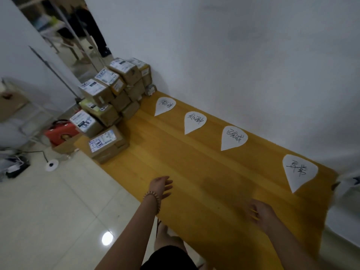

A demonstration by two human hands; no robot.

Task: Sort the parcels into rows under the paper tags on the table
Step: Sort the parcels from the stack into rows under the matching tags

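Several brown cardboard parcels with white labels are stacked in a pile at the far left end of the yellow wooden table. White teardrop paper tags lie in a line along the wall side: one nearest the pile, a second, a third, and one at the right end. My left hand, with a bead bracelet on the wrist, hovers over the table's near edge with relaxed fingers and holds nothing. My right hand is over the table with loosely spread fingers, also holding nothing.
A white wall runs behind the table. To the left is tiled floor with a red box, a white round device on a cable, and a shelf. A mirror stands behind the pile.
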